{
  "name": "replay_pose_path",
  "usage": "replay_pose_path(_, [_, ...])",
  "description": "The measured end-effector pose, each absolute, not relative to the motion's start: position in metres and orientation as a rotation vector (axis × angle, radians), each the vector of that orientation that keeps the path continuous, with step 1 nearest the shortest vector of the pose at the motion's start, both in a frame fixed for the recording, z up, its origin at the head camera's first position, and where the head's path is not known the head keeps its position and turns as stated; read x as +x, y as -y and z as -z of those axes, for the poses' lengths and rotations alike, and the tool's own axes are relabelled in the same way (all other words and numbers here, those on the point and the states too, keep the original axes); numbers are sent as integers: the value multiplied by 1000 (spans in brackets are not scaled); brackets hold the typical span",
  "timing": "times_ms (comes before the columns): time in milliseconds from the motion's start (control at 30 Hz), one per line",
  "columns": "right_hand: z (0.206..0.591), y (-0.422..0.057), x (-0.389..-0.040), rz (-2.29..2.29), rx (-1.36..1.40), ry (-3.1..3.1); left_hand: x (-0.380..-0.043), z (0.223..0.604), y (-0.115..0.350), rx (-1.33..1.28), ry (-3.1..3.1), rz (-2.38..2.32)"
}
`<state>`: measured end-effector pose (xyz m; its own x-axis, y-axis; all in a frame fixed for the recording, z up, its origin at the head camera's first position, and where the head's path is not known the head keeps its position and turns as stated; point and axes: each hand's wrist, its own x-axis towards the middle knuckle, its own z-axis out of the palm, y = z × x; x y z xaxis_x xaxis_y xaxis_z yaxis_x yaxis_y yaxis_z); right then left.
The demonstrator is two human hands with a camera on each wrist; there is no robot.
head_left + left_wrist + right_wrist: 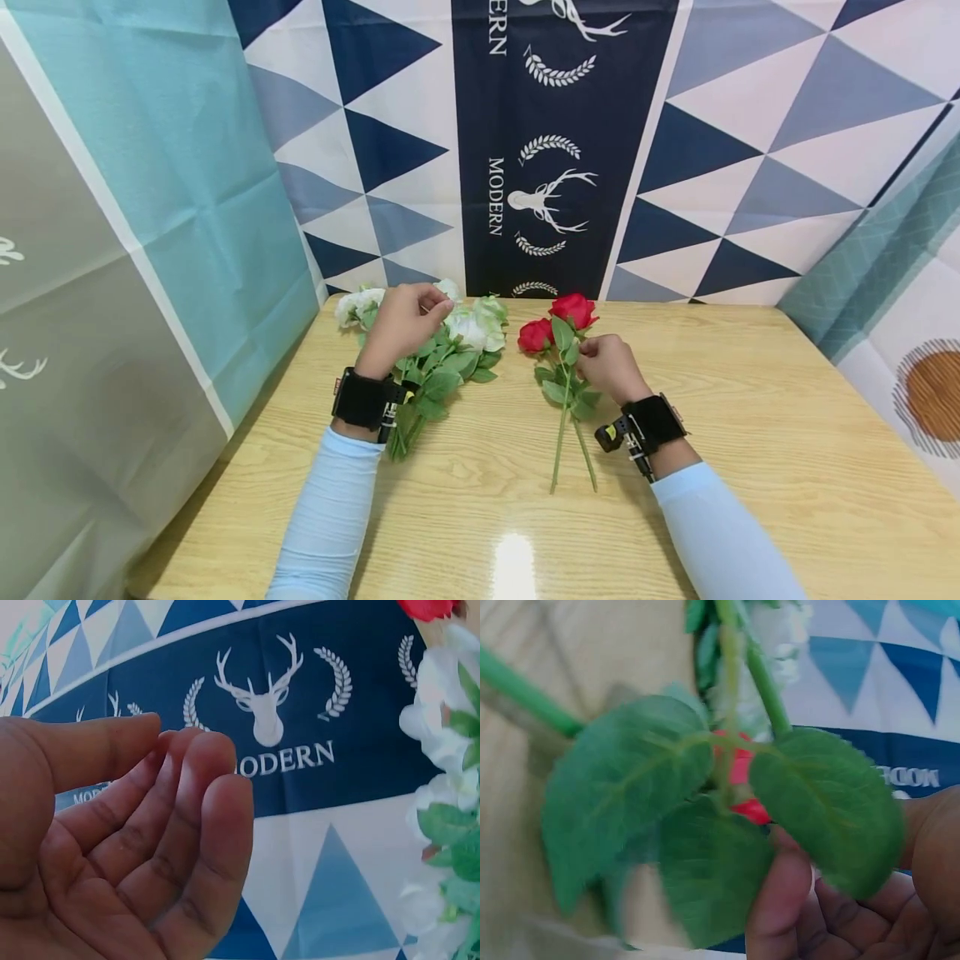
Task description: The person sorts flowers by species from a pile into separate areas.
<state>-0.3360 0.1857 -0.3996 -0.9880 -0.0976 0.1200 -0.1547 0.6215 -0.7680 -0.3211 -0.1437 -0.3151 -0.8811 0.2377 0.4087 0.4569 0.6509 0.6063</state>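
Note:
Two red roses, one with its bloom upper right and the other bloom lower left, have crossing green stems at the table's middle. My right hand pinches the upper-right rose just under its bloom; in the right wrist view, large green leaves partly hide the fingertips. Above a bunch of white flowers is my left hand, its fingers loosely bent and the thumb close to the index finger. Nothing is between them in the left wrist view, where white petals show at the right edge.
The white flowers' leafy stems lie on the light wooden table, left of the roses. A patterned cloth hangs behind the table. More cloth hangs along the left side.

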Motion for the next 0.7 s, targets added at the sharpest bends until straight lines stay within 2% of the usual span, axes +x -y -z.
replay_pose_path(167, [415,-187,-342,-1338,175,2810,-323,315,154,-547,2651,1010])
replay_pose_path(433, [430,-192,-348,-1149,275,2917,-324,319,164,-554,2826,921])
replay_pose_path(700, [430,-196,-348,-1112,335,2921,-330,326,166,-548,3004,790])
